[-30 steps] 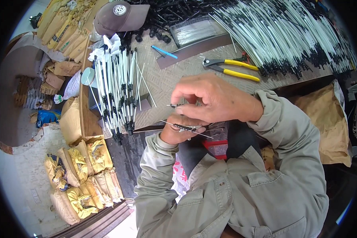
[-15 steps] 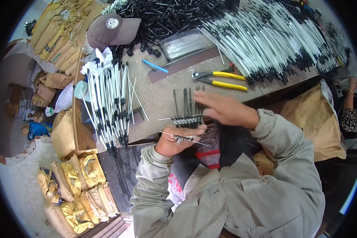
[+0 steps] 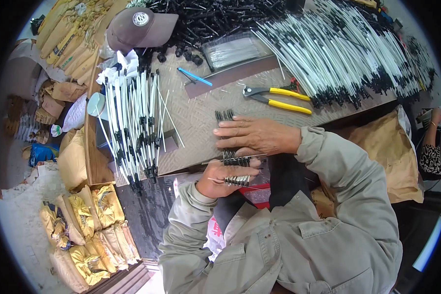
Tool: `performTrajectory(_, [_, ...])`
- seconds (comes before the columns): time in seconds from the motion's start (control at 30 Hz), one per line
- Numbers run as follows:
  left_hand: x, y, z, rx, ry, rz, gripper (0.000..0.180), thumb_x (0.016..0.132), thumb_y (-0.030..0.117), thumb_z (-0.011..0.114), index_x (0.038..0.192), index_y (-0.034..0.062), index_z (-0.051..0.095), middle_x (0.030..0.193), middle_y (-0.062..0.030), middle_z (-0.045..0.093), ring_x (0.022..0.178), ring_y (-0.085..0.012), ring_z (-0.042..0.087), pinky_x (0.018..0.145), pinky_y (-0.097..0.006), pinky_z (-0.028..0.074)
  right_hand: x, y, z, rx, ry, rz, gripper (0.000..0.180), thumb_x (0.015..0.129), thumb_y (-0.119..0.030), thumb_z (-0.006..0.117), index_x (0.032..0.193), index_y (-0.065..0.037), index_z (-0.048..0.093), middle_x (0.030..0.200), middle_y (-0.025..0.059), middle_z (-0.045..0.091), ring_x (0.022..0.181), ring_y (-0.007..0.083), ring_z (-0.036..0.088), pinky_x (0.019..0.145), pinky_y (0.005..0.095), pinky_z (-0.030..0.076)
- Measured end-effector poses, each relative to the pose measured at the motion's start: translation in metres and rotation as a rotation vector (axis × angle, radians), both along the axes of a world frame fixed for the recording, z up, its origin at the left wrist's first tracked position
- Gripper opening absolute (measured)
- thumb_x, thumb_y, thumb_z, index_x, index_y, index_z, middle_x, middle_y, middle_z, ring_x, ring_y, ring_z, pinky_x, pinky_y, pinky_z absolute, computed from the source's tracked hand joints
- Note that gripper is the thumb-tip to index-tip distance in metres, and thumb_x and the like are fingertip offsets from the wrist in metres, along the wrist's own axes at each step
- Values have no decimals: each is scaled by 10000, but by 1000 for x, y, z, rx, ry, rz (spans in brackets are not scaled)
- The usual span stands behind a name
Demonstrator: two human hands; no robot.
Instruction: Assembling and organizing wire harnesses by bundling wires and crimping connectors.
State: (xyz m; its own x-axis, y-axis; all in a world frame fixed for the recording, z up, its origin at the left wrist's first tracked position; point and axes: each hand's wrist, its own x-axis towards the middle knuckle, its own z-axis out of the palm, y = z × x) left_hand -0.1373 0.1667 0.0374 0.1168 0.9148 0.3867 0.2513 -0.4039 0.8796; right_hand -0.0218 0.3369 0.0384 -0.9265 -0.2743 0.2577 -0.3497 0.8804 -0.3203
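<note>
Bundle of slim black rods [image 3: 224, 115] lies at the table's [image 3: 196, 134] near edge, its lower end clasped in the curled left hand [image 3: 218, 177]. Across it rests the right hand [image 3: 259, 135], fingers straight; whether it grips cannot be told. The step looks like evening the rods; next seems to call for steady left-hand pressure. Beyond lie yellow-handled pliers [image 3: 290, 93], nearer the far edge.

Two hands [image 3: 256, 135], one cap [image 3: 143, 30] far left, one pair of pliers [image 3: 288, 106], one clear tray [image 3: 232, 53], two large white-rod piles [image 3: 338, 54]; slim black rods [image 3: 224, 116], uncountable.
</note>
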Motion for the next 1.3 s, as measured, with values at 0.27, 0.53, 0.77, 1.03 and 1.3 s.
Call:
performTrajectory(0.27, [14, -25, -26, -486, -515, 9, 329, 714, 85, 624, 1035, 10, 623, 1105, -161, 605, 1017, -303, 593, 888, -380, 462, 1, 0, 3, -253, -56, -79, 548, 888, -414, 442, 1324, -86, 383, 1358, 113, 399, 1287, 254, 333, 1085, 416, 216])
performTrajectory(0.53, [4, -28, -2, -112, 181, 10, 477, 708, -22, 682, 1169, -4, 560, 1238, -159, 524, 1117, -236, 525, 927, -332, 413, -1, 2, 0, -552, -5, -181, 501, 948, -328, 382, 1358, -72, 252, 1091, 117, 612, 957, 330, 576, 800, 389, 452])
performTrajectory(0.77, [-33, -82, 4, -95, 100, 188, 729, 546, 164, 824, 1185, -29, 528, 1185, -191, 554, 1094, -285, 553, 908, -349, 428, -3, 3, -3, -590, 18, -215, 494, 949, -349, 370, 1352, -87, 257, 1008, 115, 640, 882, 358, 588, 749, 405, 459])
performTrajectory(1.03, [-24, -24, 26, -53, 830, 214, 861, 520, 251, 764, 1283, 16, 441, 1328, -136, 439, 1242, -289, 406, 1027, -396, 317, 2, 1, 0, -556, -68, -284, 485, 954, -286, 381, 1369, -67, 257, 1050, 106, 632, 967, 274, 600, 810, 327, 456])
performTrajectory(1.3, [-31, 18, 3, 123, 1148, 106, 534, 773, 149, 457, 1306, 119, 434, 1358, -67, 411, 1266, -213, 377, 1059, -372, 275, -4, 5, -4, -588, -21, -312, 460, 956, -279, 377, 1352, -56, 307, 1078, 113, 623, 986, 254, 591, 845, 317, 435])
